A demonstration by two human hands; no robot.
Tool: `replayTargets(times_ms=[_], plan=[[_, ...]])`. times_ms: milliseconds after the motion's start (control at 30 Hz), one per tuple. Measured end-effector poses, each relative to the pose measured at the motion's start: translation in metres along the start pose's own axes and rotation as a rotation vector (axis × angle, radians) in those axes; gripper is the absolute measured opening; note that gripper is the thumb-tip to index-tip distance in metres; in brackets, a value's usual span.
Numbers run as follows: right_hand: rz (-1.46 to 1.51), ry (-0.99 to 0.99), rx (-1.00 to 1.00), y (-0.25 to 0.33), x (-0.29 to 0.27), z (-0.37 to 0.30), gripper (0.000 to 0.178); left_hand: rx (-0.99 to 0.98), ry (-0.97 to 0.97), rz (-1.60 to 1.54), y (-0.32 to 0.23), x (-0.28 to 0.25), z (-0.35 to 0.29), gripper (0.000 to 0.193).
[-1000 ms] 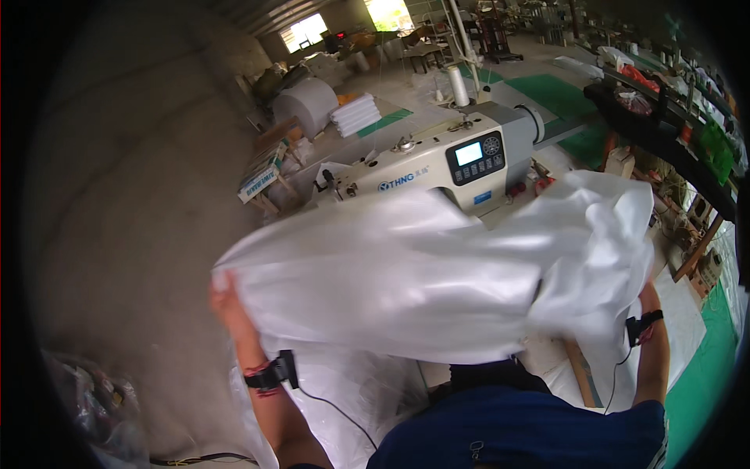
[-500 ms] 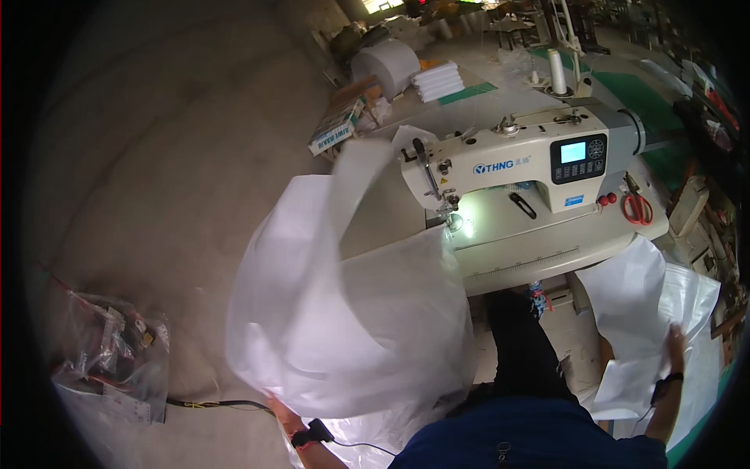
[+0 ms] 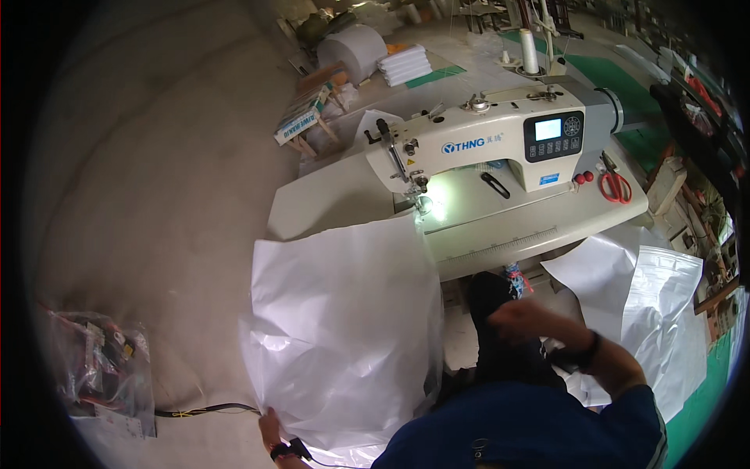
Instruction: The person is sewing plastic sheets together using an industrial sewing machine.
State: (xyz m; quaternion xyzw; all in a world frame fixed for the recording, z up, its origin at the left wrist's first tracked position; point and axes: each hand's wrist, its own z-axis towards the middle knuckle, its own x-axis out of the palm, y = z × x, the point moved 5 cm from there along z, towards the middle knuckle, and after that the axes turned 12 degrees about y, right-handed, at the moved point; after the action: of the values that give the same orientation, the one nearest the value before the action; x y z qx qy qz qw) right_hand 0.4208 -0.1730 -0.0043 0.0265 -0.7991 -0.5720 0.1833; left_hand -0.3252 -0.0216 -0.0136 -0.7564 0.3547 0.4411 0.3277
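Observation:
A large white plastic sheet [image 3: 344, 313] hangs over the near left part of the sewing machine table, its upper edge reaching the needle area. My left hand [image 3: 269, 428] is closed on the sheet's lower left edge, with part of the fingers hidden. Above my lap is my right hand [image 3: 525, 320], slightly blurred, its fingers curled and no object showing in them. The white sewing machine [image 3: 476, 144] has its lamp lit beside the presser foot [image 3: 423, 205]. More white plastic sheets [image 3: 656, 313] hang to my right.
On the machine bed lie a black thread clipper [image 3: 494, 185] and red-handled scissors [image 3: 615, 187]. A thread cone [image 3: 529, 53], white roll [image 3: 353, 51] and folded white stack [image 3: 404, 66] stand behind. A clear bag of parts [image 3: 101, 363] and a cable [image 3: 211, 409] lie at left.
The raised, billowing sheet has come down and lies flatter, uncovering the table's left end. My right hand has moved left from the sheets at the right to above my lap.

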Motion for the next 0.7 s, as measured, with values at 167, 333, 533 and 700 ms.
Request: replayTargets(times_ms=[167,333,533,700], plan=[[-0.467,0.206,0.296,0.031,0.111,0.084,0.059,0.083,0.015,0.336,-0.011,0.001,-0.016,0.063],[-0.537,0.143,0.248,0.019,0.105,0.119,0.062,0.364,-0.401,0.332,-0.183,-0.073,-0.049,0.040],[-0.426,0.002,0.197,-0.008,0.099,0.129,0.050,1.572,-0.314,0.180,-0.502,-0.011,-0.146,0.063],[-0.453,-0.001,0.232,0.000,0.097,0.107,0.041,1.363,0.416,0.331,-0.632,0.051,-0.165,0.051]])
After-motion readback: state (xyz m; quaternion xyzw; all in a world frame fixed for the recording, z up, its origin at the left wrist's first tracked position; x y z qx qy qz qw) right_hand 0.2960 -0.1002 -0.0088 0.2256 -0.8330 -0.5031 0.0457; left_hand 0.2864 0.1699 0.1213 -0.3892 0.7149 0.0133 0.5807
